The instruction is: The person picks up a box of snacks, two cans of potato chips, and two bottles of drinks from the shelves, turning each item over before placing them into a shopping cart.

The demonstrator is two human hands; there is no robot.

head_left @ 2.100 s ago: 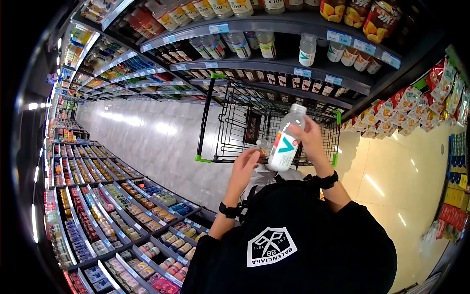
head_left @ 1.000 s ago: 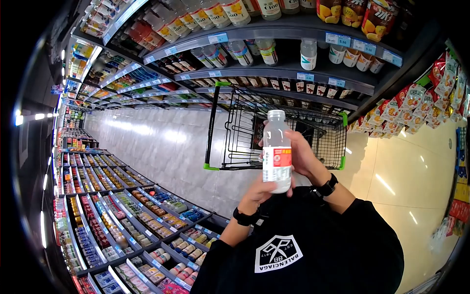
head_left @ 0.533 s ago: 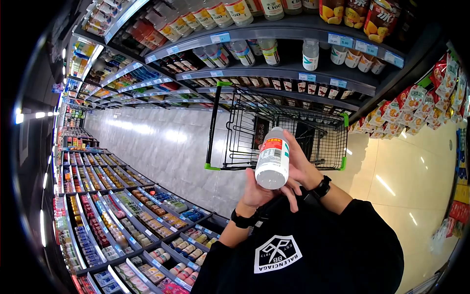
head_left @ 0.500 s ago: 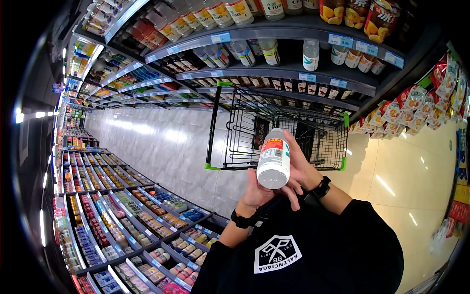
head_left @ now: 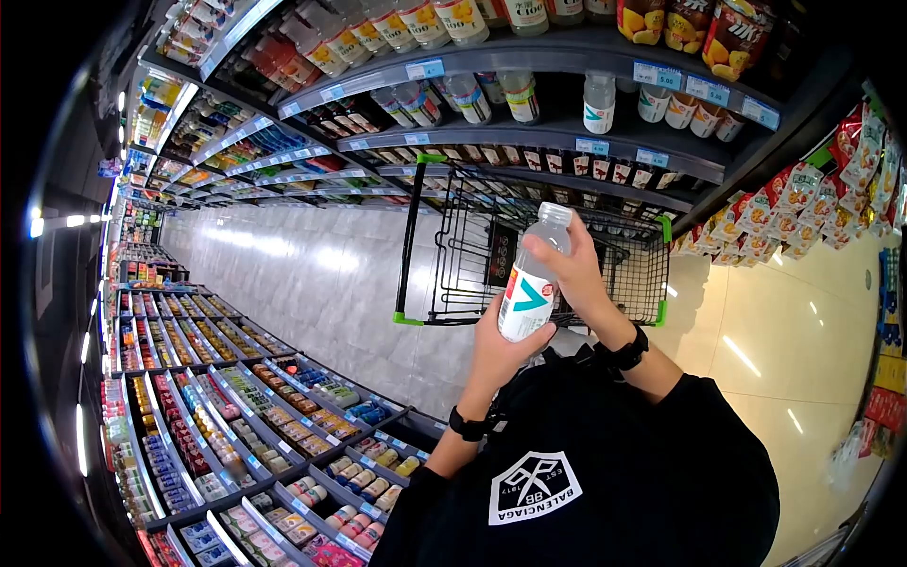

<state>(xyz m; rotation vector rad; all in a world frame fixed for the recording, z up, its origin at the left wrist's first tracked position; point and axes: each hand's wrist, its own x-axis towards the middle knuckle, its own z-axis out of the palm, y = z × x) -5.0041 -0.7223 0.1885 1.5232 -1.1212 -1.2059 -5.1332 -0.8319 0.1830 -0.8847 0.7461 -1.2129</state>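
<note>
A clear plastic drink bottle (head_left: 527, 300) with a white, red and teal label is held between my two hands. Its white cap points up and away from me, tilted slightly right. My left hand (head_left: 504, 340) wraps round the lower part, thumb across the base end. Around the shoulder just below the cap, my right hand (head_left: 574, 267) closes with its thumb on the near side. Beyond the bottle is a black wire shopping cart (head_left: 619, 274) with green corners. A dark wristband shows on each wrist.
Ahead, a drinks shelf (head_left: 529, 61) carries several rows of bottles, including a similar bottle (head_left: 598, 102). Red and white snack packets (head_left: 784, 213) hang at the right. Another stocked shelf (head_left: 255, 416) runs along the left. Grey floor (head_left: 312, 274) lies between the shelves.
The bottle has swung from base toward me to more upright, with its cap and front label now showing. My right hand has moved up to its shoulder; my left grips lower down.
</note>
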